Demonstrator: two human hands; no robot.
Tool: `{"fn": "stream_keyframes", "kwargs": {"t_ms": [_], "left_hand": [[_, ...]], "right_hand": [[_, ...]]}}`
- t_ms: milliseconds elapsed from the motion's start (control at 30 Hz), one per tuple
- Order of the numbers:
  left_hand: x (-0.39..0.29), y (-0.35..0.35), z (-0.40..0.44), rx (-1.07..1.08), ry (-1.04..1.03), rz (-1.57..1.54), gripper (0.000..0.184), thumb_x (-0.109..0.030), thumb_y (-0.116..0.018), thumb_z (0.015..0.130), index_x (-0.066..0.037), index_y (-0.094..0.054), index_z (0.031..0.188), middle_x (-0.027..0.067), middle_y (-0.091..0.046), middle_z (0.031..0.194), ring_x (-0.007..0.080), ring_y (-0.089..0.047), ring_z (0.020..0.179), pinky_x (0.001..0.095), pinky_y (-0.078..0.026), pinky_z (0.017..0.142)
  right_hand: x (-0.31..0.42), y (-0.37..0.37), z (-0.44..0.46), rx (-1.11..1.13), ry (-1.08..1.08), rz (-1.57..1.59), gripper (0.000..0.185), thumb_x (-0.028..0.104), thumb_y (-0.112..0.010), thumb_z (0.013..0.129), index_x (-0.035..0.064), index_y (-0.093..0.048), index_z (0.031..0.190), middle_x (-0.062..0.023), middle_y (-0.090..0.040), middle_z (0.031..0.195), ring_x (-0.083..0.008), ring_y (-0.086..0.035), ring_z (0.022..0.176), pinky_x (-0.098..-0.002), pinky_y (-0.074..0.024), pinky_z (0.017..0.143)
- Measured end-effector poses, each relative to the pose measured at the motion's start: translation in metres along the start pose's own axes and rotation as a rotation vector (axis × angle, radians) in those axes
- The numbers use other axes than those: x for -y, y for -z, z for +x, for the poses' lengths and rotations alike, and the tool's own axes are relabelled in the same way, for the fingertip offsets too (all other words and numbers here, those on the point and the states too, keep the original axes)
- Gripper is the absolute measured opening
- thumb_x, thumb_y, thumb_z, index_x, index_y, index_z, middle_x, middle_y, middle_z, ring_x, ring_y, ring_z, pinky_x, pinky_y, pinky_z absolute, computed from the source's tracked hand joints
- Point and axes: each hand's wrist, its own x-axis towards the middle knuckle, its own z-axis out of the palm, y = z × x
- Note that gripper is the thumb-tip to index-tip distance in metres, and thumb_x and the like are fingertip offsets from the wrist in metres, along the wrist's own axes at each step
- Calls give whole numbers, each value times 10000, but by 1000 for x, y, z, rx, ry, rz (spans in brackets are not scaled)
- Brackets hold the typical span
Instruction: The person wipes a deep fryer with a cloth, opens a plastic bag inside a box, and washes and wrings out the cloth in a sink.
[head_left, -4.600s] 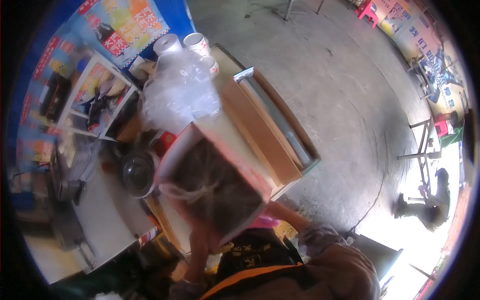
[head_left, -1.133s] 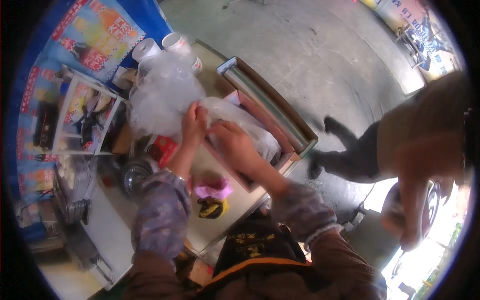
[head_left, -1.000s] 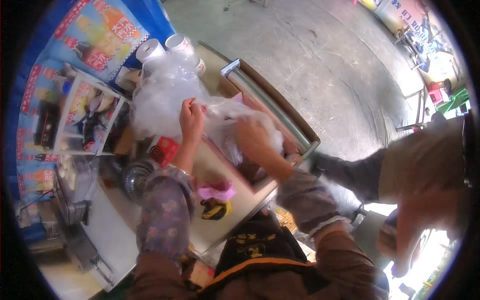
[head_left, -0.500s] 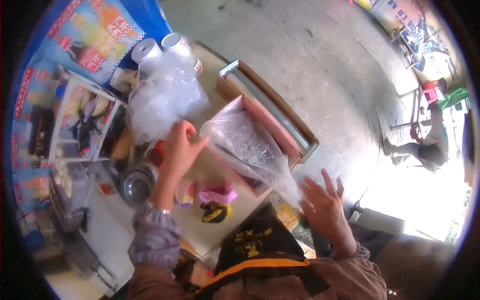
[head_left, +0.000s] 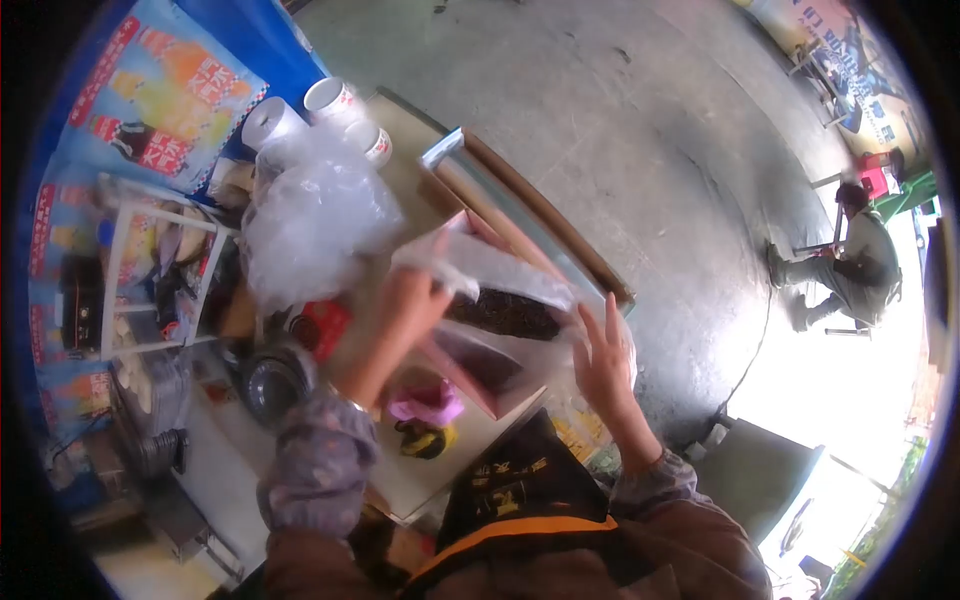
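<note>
In the head view, your left grip [head_left: 412, 300] pinches the bunched rim of a thin, clear plastic bag [head_left: 525, 275], while your right grip [head_left: 605, 365], fingers spread and nothing visibly held, stands by its other end; contact with the film cannot be told. The bag lines a long, topless pink cardboard box [head_left: 462, 375] on the cream worktop [head_left: 405, 482], dark contents [head_left: 515, 316] inside. Expect limp, slippery, easily torn film, probably weighted below; its gathered rim suits your fingers, the box its stiffer walls.

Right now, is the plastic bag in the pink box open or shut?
Open: the bag gapes between left hand and right hand, baring dark contents.
</note>
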Motion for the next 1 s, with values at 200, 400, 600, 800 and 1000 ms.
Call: {"fn": "stream_keyframes", "kwargs": {"t_ms": [200,400,600,800,1000], "left_hand": [[57,-17,103,-44,363,-569,373,-359,-471,861,-36,-607,991,145,-624,930,211,-598,837,382,-465,672],[128,-83,145,57,630,-291,399,-342,-524,786,41,-632,791,155,-636,721,279,-605,615,387,-454,575],[125,-48,84,446,566,-571,301,-204,-484,859,6,-601,1040,122,-633,931,217,-594,807,333,-461,736],[130,-19,14,323,327,-565,370,-147,-474,878,-1,-494,1217,76,-574,1119,162,-523,1012,281,-402,883],[151,-18,-45,257,249,-656,428,-154,-472,880,-7,-417,1279,71,-531,1190,138,-504,1044,281,-380,910]], "right_hand": [[-34,-37,85,-58,-143,405,458,155,-543,814,108,-441,1258,-219,-320,1363,-360,-548,1018,-405,-444,857],[-110,-108,113,171,-256,568,389,229,-601,810,89,-535,1167,-116,-568,1119,-243,-595,923,-338,-469,773],[-115,-79,55,110,54,866,348,178,-591,850,91,-536,1183,-59,-476,1240,-211,-540,1025,-304,-452,805],[-81,-38,5,120,51,639,388,42,-653,744,107,-584,1119,-99,-546,1135,-286,-533,1042,-360,-410,897],[-76,-35,-34,69,531,302,320,37,-637,632,166,-643,924,-12,-591,1017,-221,-541,1013,-381,-402,813]]}}
